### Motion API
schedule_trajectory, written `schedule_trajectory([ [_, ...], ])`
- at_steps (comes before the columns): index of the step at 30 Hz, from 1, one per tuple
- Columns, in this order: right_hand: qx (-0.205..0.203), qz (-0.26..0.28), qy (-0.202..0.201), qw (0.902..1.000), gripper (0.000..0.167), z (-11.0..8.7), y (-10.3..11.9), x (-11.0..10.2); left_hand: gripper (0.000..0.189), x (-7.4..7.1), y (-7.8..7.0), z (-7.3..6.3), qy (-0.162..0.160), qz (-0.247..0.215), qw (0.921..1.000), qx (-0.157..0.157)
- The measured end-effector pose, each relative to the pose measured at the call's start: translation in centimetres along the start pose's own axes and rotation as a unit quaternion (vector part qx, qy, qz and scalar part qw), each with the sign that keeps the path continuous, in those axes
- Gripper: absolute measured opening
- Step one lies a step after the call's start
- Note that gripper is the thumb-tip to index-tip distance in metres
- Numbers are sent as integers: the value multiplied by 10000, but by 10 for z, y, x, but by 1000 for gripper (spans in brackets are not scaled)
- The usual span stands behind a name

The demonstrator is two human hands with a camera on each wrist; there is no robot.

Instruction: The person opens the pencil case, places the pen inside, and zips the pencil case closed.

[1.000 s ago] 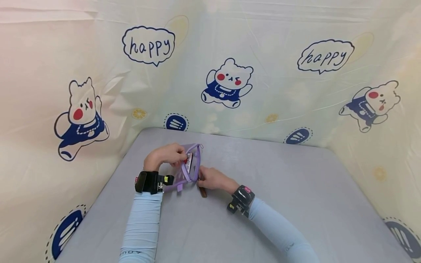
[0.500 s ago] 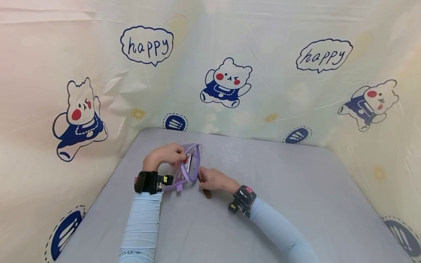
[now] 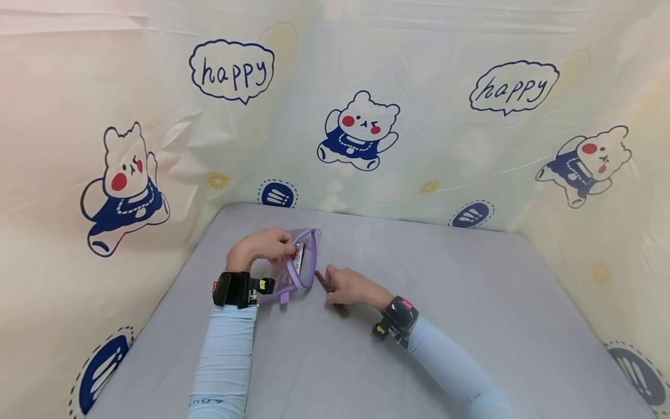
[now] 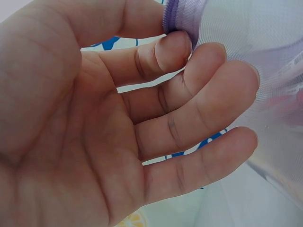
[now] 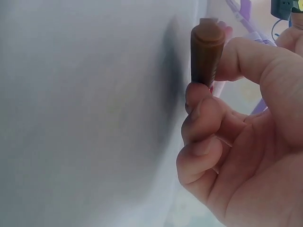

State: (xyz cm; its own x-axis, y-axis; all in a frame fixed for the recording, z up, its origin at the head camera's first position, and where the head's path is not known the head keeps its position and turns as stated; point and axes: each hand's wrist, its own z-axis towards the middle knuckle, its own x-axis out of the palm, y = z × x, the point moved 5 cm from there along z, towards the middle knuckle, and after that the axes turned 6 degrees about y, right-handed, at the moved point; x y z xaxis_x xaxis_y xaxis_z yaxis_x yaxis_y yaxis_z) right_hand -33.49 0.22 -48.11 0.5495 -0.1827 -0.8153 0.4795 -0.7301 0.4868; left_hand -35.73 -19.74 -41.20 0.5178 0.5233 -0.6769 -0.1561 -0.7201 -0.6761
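My left hand pinches the zippered edge of a see-through mesh pouch with purple trim, between thumb and index finger. Its other fingers lie loosely bent against the mesh in the left wrist view. The mouth of the pouch gapes toward the right, and a white item with dark and red markings shows inside. Just right of that mouth, my right hand grips a slim brown pen between thumb and fingers. The pen slants over the table, its far end pointing at the pouch's purple rim.
A grey cloth-covered table lies under both hands. Behind it and on both sides hangs a pale curtain printed with cartoon bears. A purple tab sticks out from the pouch's near edge.
My right hand has moved a little to the right with the pen, whose far end now stands apart from the pouch's edge. The left hand keeps its pinch on the pouch.
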Motion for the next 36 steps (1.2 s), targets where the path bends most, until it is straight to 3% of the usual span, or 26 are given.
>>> schedule_trajectory([
  [12,-59,114,-253,9996,29,2,-2,-24,18,1,-2,-4,-18,27,10000,12],
  [36,-228,1522,-480,9869,13,54,14,-42,17,-1,0,-3,-87,-74,9999,-8],
])
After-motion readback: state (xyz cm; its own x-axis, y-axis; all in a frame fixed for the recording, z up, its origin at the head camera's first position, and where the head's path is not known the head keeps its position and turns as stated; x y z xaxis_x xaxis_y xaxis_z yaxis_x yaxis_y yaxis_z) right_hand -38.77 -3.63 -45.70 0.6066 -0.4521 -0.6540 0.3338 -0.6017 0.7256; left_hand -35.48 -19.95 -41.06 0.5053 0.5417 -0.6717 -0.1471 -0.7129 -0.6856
